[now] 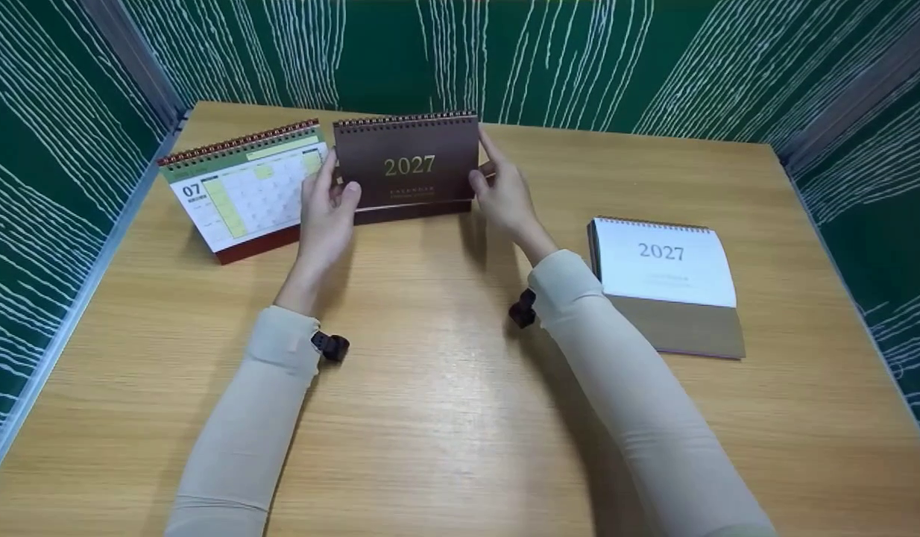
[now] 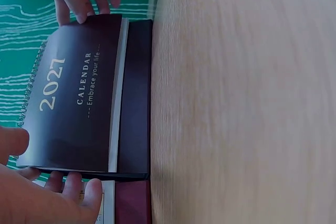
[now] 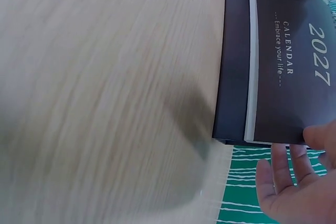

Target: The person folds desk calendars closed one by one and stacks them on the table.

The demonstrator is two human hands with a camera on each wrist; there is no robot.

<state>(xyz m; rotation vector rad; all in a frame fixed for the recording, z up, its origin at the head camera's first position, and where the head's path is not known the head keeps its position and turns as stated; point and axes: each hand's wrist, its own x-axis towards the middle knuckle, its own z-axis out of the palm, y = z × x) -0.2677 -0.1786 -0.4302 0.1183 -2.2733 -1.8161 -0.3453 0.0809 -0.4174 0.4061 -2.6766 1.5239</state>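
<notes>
A dark brown spiral-bound desk calendar (image 1: 409, 160) marked 2027 stands upright at the back of the table, between both hands. My left hand (image 1: 329, 216) holds its left side, thumb on the front cover and fingers at the edge. On the opposite side my right hand (image 1: 508, 194) grips the edge, its thumb (image 3: 315, 136) against the cover and the other fingers behind. In the left wrist view the brown calendar (image 2: 79, 93) shows gold lettering and a stiff base strip below the pages. Just left of it stands a green and white desk calendar (image 1: 259, 194) open at 07, partly covered by my left hand.
On the right of the wooden table (image 1: 445, 418) sits a third desk calendar (image 1: 665, 261) with a white 2027 cover and a tan base. Green panels (image 1: 385, 60) with white wavy lines rise along the back and sides of the table.
</notes>
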